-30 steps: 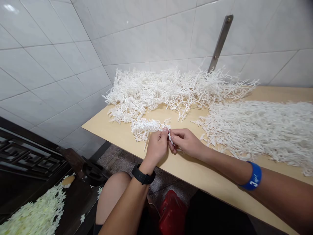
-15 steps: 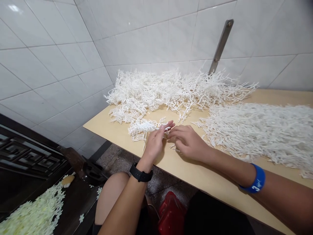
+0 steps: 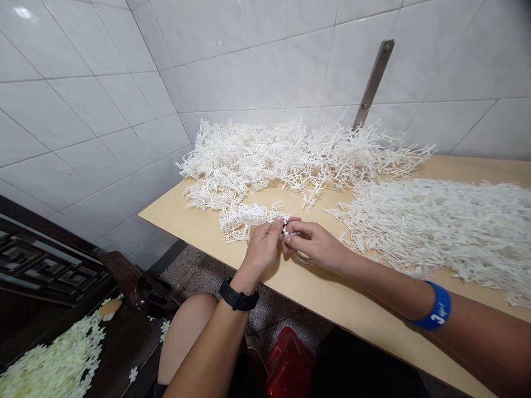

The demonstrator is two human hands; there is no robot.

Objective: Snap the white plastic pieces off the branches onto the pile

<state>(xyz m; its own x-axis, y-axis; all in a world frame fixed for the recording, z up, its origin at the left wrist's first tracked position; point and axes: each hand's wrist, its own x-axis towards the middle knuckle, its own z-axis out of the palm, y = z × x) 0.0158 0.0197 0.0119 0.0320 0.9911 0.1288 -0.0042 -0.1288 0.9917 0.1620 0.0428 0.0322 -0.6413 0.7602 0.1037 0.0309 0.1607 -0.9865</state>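
Observation:
My left hand (image 3: pixel 264 241) is closed on a white branching plastic piece (image 3: pixel 253 215), which spreads out to the left of its fingers over the board. Thumb and fingers of my right hand (image 3: pixel 309 240) pinch the same white strands beside the left fingertips. Thin strands show beneath the right hand. Behind both hands lies a tangled heap of white branched pieces (image 3: pixel 265 155). To the right, a flatter layer of white strands (image 3: pixel 448 226) covers much of the board.
The tan board (image 3: pixel 170 213) runs along a tiled wall with a metal bracket (image 3: pixel 373 85). Below left are a dark carved wooden seat (image 3: pixel 120 276) and pale green flower pieces (image 3: pixel 58 359). A red object (image 3: pixel 290 365) stands under the board's front edge.
The fingers of my right hand have closed in on the strands at my left fingertips. My left fingers have curled in from a more stretched pose.

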